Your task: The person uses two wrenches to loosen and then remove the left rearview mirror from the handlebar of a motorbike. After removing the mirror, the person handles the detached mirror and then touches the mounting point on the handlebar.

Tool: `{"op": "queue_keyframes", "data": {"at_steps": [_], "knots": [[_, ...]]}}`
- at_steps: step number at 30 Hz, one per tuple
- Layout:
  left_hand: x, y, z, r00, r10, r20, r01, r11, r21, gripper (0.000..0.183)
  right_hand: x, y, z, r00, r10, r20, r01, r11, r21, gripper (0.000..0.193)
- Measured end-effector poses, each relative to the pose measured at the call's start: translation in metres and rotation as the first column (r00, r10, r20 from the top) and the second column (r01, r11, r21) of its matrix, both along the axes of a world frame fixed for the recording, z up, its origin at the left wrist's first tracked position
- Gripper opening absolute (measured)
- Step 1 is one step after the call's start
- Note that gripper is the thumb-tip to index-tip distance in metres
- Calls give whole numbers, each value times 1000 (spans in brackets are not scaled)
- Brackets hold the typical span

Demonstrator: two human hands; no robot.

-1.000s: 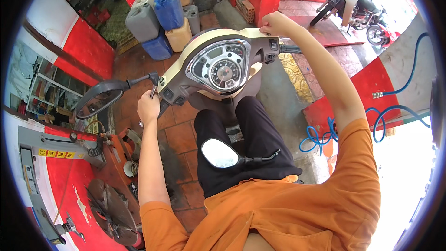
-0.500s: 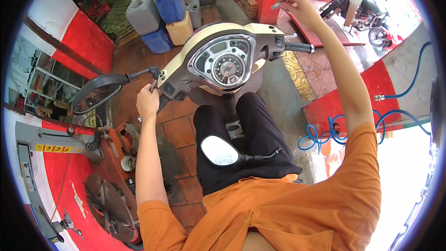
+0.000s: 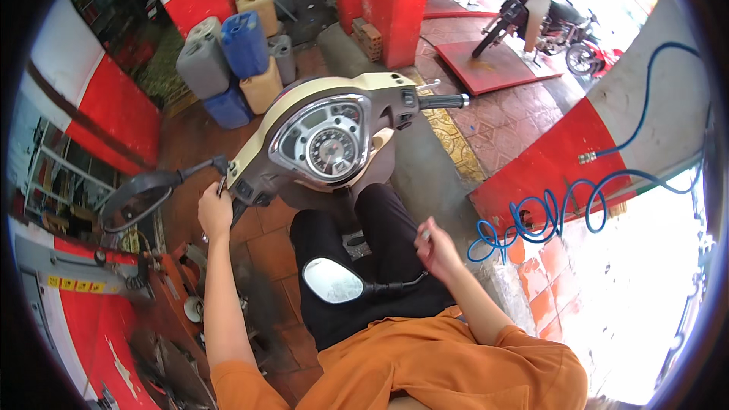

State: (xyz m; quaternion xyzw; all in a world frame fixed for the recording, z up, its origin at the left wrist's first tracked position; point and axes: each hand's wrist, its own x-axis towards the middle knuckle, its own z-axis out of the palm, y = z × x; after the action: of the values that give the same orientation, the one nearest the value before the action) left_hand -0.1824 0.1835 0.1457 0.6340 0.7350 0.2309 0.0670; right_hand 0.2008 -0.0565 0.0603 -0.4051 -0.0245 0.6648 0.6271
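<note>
The left hand (image 3: 216,211) grips a slim silver metal tool (image 3: 222,186) at the left end of the cream-and-brown plastic scooter handlebar (image 3: 323,140), near the dark oval mirror (image 3: 137,188) mounted there. The right hand (image 3: 438,247), fingers curled, pinches a small pale piece (image 3: 425,234), its kind unclear. A loose oval mirror with a black stem (image 3: 332,279) lies across the black trousers (image 3: 380,220), stem toward the right.

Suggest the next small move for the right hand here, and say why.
Probably lower the right hand onto the stem of the loose mirror and grasp it: the hand is close to the stem's tip, the mirror lies unattached on the lap, and the right handlebar carries no mirror.
</note>
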Motion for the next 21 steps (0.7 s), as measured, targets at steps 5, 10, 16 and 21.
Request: {"op": "queue_keyframes", "data": {"at_steps": [5, 10, 16, 21], "knots": [[1, 2, -12, 999, -43, 8, 42, 998, 52, 20, -22, -18, 6, 864, 260, 432, -288, 958, -3, 35], [-2, -6, -13, 998, 23, -53, -9, 971, 240, 22, -39, -7, 2, 556, 253, 792, -355, 934, -49, 35], [-21, -22, -34, 983, -135, -125, 182, 819, 545, 20, -40, -13, -8, 207, -68, 976, -427, 891, 153, 28], [-23, -108, -44, 890, -414, -190, 453, 759, 468, 8, -36, -21, 3, 202, -3, 979, -435, 896, 92, 32]]}}
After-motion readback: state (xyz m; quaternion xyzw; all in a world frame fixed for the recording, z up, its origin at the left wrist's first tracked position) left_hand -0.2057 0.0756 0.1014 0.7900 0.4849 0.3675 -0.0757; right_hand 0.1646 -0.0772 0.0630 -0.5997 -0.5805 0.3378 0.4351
